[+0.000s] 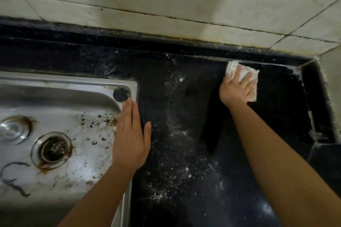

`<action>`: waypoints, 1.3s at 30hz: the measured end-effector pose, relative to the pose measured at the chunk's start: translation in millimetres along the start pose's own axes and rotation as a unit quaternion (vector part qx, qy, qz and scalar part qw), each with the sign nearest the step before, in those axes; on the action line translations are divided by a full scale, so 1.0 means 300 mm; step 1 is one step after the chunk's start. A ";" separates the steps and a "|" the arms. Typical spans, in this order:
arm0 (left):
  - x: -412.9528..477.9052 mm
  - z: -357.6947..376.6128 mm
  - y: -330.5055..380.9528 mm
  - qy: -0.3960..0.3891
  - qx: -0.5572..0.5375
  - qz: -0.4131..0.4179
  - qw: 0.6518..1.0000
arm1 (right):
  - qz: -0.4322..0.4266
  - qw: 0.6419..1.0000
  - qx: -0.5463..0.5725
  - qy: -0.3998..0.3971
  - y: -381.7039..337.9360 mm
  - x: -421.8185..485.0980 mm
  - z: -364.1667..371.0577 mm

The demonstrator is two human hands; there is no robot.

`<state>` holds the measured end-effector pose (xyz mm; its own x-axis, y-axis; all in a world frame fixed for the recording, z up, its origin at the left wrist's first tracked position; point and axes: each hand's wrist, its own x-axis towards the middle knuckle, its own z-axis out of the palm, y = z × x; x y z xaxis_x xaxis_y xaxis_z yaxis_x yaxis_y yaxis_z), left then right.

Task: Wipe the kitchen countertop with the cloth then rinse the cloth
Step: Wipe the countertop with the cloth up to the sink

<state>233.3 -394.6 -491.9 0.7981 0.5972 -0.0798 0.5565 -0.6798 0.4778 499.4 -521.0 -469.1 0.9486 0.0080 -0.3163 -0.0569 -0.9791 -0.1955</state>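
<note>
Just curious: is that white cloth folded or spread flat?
Folded: the cloth shows layered edges beyond the right hand.

The right hand (236, 88) presses a white cloth (243, 73) on the black countertop (184, 97); the left hand (131, 134) rests flat by the sink (55, 97).

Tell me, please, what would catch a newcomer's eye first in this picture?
The right hand presses a white cloth onto the black countertop near its far right corner. White powder is strewn down the middle, between the hands. The left hand lies flat on the rim of the stained steel sink at left.
</note>
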 end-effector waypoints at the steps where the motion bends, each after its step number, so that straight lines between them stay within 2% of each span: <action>1: 0.000 0.000 0.000 0.001 -0.002 -0.001 1.000 | -0.014 1.000 0.010 -0.005 -0.063 -0.027 0.026; 4: 0.001 0.001 -0.001 0.003 -0.006 -0.001 1.000 | -0.115 0.993 0.002 -0.017 -0.202 -0.133 0.103; 7: 0.001 0.002 -0.003 0.004 -0.014 -0.001 1.000 | -0.245 0.968 -0.043 -0.033 -0.231 -0.229 0.176; 11: -0.001 -0.001 -0.002 0.000 -0.017 -0.005 1.000 | -0.447 0.880 -0.123 -0.105 -0.093 -0.318 0.142; 14: -0.001 -0.007 -0.001 -0.007 -0.021 -0.005 1.000 | -0.522 0.817 -0.171 -0.175 0.049 -0.305 0.047; 15: -0.001 -0.007 -0.001 -0.009 -0.023 -0.004 1.000 | -0.523 0.815 -0.189 -0.165 0.079 -0.267 0.029; 16: 0.000 -0.008 -0.002 -0.010 -0.023 -0.005 1.000 | -0.508 0.828 -0.196 -0.137 0.091 -0.229 0.013; 17: 0.000 -0.008 -0.002 -0.010 -0.023 -0.005 1.000 | -0.468 0.858 -0.183 -0.103 0.084 -0.194 0.007; 19: 0.000 -0.007 -0.003 -0.009 -0.024 -0.007 1.000 | -0.331 0.936 -0.104 -0.055 0.004 -0.152 0.021; 21: 0.001 -0.004 -0.006 -0.006 -0.025 -0.005 1.000 | -0.219 0.973 -0.053 -0.044 -0.120 -0.153 0.068; 23: -0.001 -0.002 -0.009 -0.003 -0.027 -0.004 1.000 | -0.201 0.977 -0.047 -0.045 -0.239 -0.186 0.124; 28: 0.000 0.001 -0.010 0.008 -0.031 -0.001 0.999 | -0.299 0.950 -0.057 -0.075 -0.381 -0.266 0.201; 30: 0.001 0.001 -0.009 0.011 -0.034 0.004 0.999 | -0.372 0.921 -0.068 -0.096 -0.368 -0.272 0.180; 33: -0.001 -0.003 -0.008 0.009 -0.034 0.004 0.999 | -0.507 0.843 -0.120 -0.135 -0.247 -0.266 0.121; 35: -0.003 -0.006 -0.007 0.008 -0.032 0.002 0.999 | -0.528 0.825 -0.148 -0.138 -0.137 -0.236 0.084; 37: -0.001 -0.005 -0.007 0.005 -0.038 0.001 0.999 | -0.478 0.860 -0.156 -0.085 -0.066 -0.171 0.057; 39: -0.001 -0.003 -0.008 0.004 -0.045 0.003 0.999 | -0.338 0.932 -0.122 -0.058 -0.076 -0.112 0.051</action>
<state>231.5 -392.8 -492.0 0.7988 0.5976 -0.0694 0.5288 -0.6424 0.5547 464.0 -495.8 -468.2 0.7021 0.6467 -0.2981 0.6265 -0.7600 -0.1730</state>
